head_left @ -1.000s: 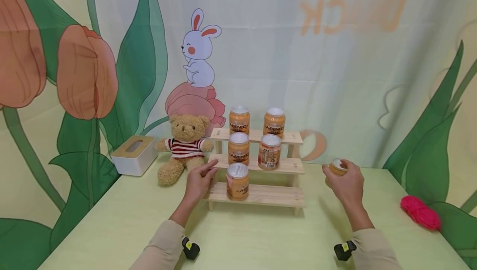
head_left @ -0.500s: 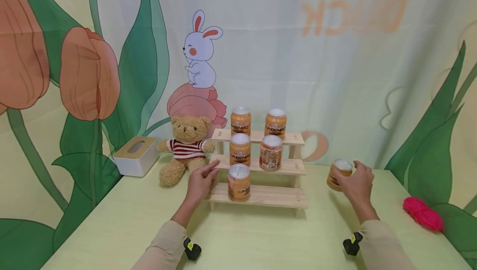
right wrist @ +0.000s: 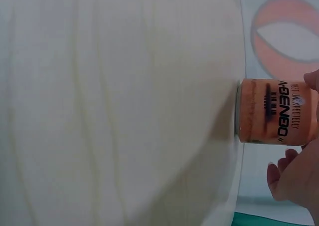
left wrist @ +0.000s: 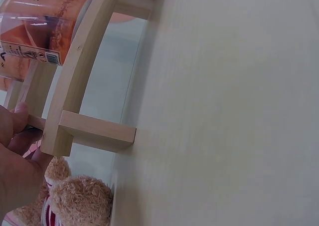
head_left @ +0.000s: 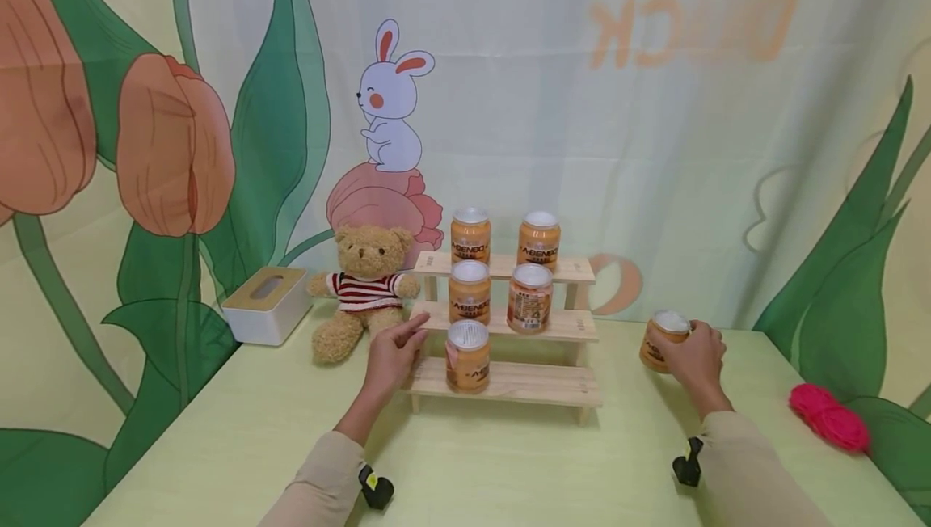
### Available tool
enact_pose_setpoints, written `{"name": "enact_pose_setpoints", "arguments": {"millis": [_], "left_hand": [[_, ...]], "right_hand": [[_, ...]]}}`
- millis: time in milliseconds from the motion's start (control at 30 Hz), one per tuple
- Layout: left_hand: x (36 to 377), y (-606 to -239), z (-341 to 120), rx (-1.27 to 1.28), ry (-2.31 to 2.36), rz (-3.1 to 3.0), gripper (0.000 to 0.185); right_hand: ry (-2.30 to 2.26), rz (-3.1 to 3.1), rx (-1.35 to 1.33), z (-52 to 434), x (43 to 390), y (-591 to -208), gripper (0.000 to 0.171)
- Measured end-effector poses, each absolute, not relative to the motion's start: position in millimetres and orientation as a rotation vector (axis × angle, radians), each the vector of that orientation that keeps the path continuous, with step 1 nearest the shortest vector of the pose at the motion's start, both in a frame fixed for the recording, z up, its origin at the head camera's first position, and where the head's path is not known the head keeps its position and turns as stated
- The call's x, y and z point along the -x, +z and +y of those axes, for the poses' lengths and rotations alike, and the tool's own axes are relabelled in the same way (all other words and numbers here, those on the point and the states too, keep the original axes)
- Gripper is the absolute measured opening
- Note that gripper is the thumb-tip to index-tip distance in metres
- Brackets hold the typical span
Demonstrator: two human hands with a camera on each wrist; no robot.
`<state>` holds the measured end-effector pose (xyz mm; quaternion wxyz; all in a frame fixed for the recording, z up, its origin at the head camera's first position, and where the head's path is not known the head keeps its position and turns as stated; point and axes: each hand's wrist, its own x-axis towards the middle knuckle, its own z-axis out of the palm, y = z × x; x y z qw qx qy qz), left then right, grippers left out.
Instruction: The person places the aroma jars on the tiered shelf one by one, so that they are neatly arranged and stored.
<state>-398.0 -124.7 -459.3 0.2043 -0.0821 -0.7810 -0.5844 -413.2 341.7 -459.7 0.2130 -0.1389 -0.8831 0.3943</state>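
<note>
A three-step wooden rack point(head_left: 509, 381) stands mid-table with several orange cans on it: two on top, two on the middle step, one point(head_left: 467, 355) on the lowest. My left hand point(head_left: 393, 353) rests with straight fingers against the rack's left end, also seen as wood point(left wrist: 75, 86) in the left wrist view. My right hand point(head_left: 694, 357) grips another orange can point(head_left: 662, 339) standing on the table right of the rack. The right wrist view shows that can point(right wrist: 274, 111), labelled A-BENBO, with fingers around it.
A teddy bear point(head_left: 361, 288) in a striped jumper sits left of the rack, beside a white tissue box point(head_left: 264, 303). A pink ball of yarn point(head_left: 829, 416) lies near the table's right edge. A printed curtain hangs close behind.
My right hand has carried the can a little to the right and set it down on the table. The left hand has stayed by the rack.
</note>
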Motion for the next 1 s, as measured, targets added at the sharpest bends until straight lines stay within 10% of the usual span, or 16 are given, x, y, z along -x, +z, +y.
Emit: {"name": "enact_pose_setpoints", "arguments": {"millis": [1000], "left_hand": [[399, -459, -123, 0.232, -1.664, -2.165, 0.029]], "right_hand": [[1.282, -2.311, 0.368, 334, 413, -466, 0.082]]}}
